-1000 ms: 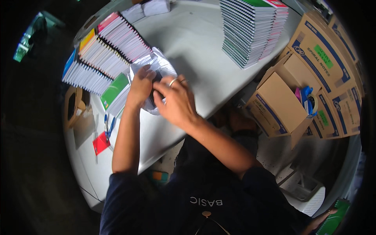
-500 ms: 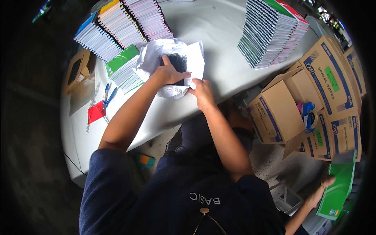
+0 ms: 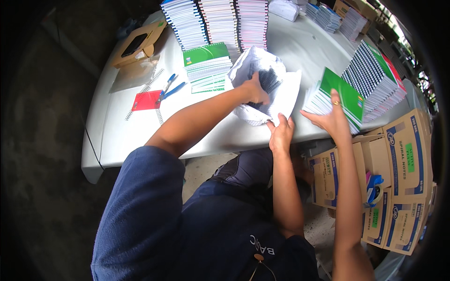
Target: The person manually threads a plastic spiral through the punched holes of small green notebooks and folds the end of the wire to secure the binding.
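Note:
A crumpled white paper wrapping [image 3: 287, 91] stands open-mouthed near the table's front edge, with black wire binding coils [image 3: 271, 78] inside. My left hand [image 3: 255, 91] reaches into its mouth, fingers apart against the coils; some fingertips are hidden. At the near edge, my right hand [image 3: 282, 132] pinches the paper between thumb and fingers. Another person's hand [image 3: 335, 117], with a ring, rests on a stack of green-covered spiral notebooks [image 3: 344, 93] right of the wrapping. A second green notebook stack [image 3: 208, 54] lies to the left, fanned toward me.
Tall notebook stacks [image 3: 218, 23] rise behind the wrapping, and another stack [image 3: 375, 75] stands at right. Blue-handled pliers [image 3: 171, 91] lie by a red cover [image 3: 147, 100] and loose coils. A phone [image 3: 136, 43] sits on cardboard at far left. Cartons [image 3: 403, 159] stand below the table's right side.
My view has swung, so the table sits further right. The other person's hand has brought green notebooks from the lower right onto the table. My hands stay at the wrapping.

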The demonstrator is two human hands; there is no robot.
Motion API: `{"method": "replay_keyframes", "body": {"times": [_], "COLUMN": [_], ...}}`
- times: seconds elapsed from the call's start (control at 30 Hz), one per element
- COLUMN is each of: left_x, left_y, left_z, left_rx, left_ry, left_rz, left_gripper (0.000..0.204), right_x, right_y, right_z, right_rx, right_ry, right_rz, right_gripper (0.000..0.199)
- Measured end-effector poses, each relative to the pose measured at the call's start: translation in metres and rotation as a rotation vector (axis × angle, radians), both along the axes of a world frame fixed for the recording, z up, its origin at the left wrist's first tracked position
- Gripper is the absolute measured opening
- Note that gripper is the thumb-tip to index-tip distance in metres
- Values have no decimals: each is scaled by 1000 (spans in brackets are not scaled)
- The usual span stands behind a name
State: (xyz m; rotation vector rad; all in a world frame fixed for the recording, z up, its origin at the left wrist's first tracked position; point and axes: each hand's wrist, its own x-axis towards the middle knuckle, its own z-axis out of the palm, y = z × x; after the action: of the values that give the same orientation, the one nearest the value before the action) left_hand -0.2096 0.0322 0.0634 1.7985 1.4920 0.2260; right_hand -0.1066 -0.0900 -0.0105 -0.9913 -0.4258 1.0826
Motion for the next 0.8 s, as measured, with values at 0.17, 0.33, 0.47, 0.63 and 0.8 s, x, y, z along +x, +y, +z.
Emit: {"method": "replay_keyframes", "body": {"times": [0.17,0.33,0.47,0.63,0.8], "left_x": [-39,-87,-134,-165,-215], "left_y": [2,-34,-81,-167,-173], "left_z": [26,68,93,80,96], "left_rx": [-844,-1055,-1089,-1210,-624], "left_ry": [-1042,-1603,-1701,-1476,-1582], "left_rz": [4,-92,-290,-32,-43], "left_gripper": [51,53,77,95,86], "right_x": [-5,-11,-12,1,11], "right_y": [7,13,20,38,34], "right_z": [10,20,38,64,72], "right_rx": [-44,-56,-49,-21,-131], "right_ry": [-83,-184,-411,-824,-1194], "right_rz": [6,-34,-97,-237,-222], "right_gripper": [31,30,26,25,28]}}
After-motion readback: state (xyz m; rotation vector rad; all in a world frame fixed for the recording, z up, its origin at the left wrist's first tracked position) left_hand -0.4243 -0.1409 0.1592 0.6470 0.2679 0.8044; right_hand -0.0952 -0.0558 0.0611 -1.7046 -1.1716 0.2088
